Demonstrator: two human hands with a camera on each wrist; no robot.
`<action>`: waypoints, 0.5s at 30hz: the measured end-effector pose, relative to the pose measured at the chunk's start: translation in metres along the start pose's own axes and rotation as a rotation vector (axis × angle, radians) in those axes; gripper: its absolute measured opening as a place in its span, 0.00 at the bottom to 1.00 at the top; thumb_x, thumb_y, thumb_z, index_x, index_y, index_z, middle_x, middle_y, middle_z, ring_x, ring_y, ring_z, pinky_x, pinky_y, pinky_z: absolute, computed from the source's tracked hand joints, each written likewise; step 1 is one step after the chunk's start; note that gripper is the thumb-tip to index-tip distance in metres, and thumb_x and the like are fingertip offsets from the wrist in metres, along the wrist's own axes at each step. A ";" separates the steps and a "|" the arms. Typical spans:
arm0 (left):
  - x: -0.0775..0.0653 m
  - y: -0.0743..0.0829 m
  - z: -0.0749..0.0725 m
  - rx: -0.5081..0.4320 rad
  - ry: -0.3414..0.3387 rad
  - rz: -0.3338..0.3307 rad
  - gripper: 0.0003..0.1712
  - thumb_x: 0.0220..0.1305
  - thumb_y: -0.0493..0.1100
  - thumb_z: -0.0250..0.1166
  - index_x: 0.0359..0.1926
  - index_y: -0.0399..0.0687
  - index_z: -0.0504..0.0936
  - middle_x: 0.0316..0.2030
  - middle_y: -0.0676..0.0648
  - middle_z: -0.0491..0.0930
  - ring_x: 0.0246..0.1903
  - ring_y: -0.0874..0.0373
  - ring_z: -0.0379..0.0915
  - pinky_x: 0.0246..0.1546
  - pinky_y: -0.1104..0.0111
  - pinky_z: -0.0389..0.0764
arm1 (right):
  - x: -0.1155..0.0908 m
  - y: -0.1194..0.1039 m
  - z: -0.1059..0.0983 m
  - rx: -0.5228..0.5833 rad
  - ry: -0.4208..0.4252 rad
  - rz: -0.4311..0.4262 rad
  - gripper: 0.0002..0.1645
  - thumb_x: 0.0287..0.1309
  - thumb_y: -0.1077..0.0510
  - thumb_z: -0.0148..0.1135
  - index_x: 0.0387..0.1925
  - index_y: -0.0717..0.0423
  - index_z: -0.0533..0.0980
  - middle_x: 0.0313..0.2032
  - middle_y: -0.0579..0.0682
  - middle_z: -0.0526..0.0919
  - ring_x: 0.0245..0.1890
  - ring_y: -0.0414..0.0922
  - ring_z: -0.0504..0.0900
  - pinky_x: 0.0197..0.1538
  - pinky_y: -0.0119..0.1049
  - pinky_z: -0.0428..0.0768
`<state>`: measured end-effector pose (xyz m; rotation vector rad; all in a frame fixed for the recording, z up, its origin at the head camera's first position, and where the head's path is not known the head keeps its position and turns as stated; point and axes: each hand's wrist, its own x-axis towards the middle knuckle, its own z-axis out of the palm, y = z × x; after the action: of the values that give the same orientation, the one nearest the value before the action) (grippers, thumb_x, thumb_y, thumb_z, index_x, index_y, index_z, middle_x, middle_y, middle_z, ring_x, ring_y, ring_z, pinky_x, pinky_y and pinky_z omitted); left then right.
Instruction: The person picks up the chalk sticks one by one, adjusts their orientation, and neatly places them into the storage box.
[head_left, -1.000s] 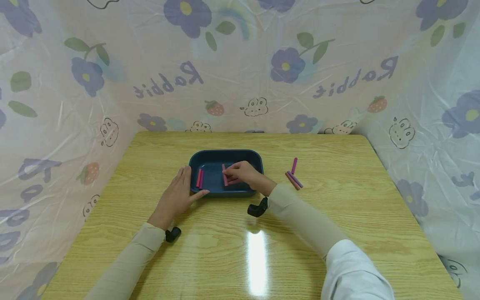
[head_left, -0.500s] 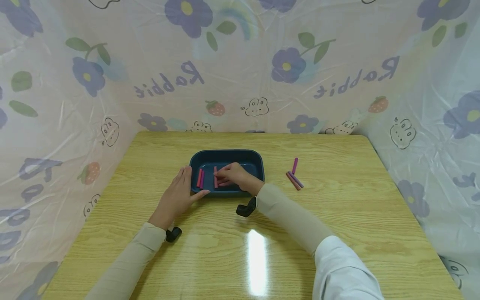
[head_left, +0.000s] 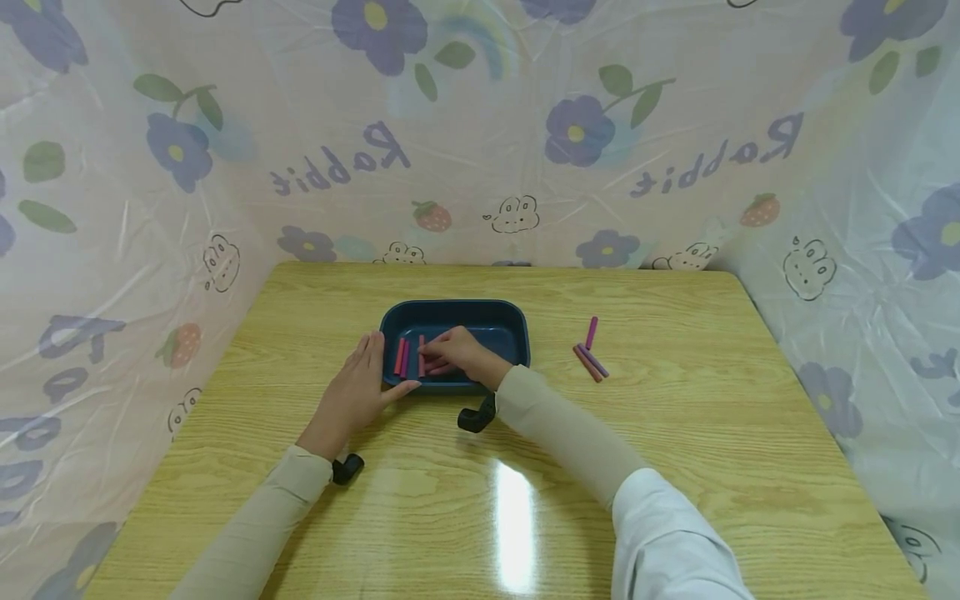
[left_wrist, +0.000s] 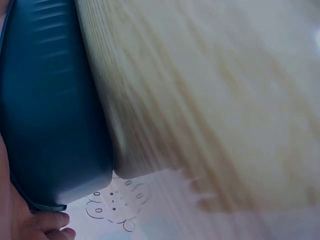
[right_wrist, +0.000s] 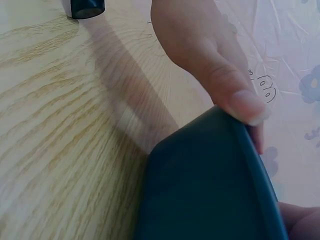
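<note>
A dark blue rectangular tray rests on the wooden table. My right hand reaches into it and pinches a short, thin pink stick. To the left of that stick, a red-pink stick and a purple stick lie side by side on the tray floor. My left hand rests straight fingers along the tray's left end, thumb at the front rim. In the right wrist view, the left thumb touches the rim at a corner, while part of the right hand shows at the lower right.
On the table right of the tray lie several more sticks: a magenta one and a crossed pair, one violet and one brownish pink. Patterned sheets hang behind and at both sides. Each wrist bears a black camera.
My right hand has moved left inside the tray, bringing the pink stick close beside the two lying sticks. The left hand has stayed at the tray's left end.
</note>
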<state>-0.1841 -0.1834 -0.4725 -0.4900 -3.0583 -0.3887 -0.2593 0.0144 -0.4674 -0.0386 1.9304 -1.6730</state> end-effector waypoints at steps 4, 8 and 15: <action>0.000 0.000 -0.001 -0.003 -0.003 0.002 0.63 0.54 0.80 0.39 0.72 0.36 0.37 0.70 0.35 0.42 0.70 0.46 0.34 0.66 0.52 0.49 | 0.003 0.001 0.004 0.000 0.013 0.023 0.12 0.58 0.58 0.62 0.37 0.66 0.81 0.29 0.57 0.84 0.28 0.45 0.84 0.35 0.37 0.82; -0.001 0.000 -0.001 -0.006 0.000 0.006 0.63 0.54 0.80 0.40 0.72 0.35 0.37 0.70 0.35 0.42 0.70 0.45 0.35 0.65 0.51 0.50 | 0.005 -0.001 0.009 0.012 0.014 0.051 0.12 0.58 0.58 0.62 0.35 0.66 0.81 0.28 0.57 0.84 0.26 0.45 0.84 0.33 0.37 0.82; -0.001 0.000 -0.002 -0.011 0.000 -0.002 0.63 0.54 0.80 0.40 0.72 0.35 0.37 0.70 0.35 0.42 0.70 0.45 0.34 0.66 0.52 0.49 | 0.011 -0.003 0.019 0.021 0.034 0.070 0.10 0.58 0.61 0.61 0.33 0.67 0.79 0.27 0.58 0.84 0.25 0.46 0.84 0.30 0.36 0.83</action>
<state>-0.1833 -0.1837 -0.4706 -0.4877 -3.0582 -0.4055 -0.2612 -0.0071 -0.4699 0.0649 1.9167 -1.6577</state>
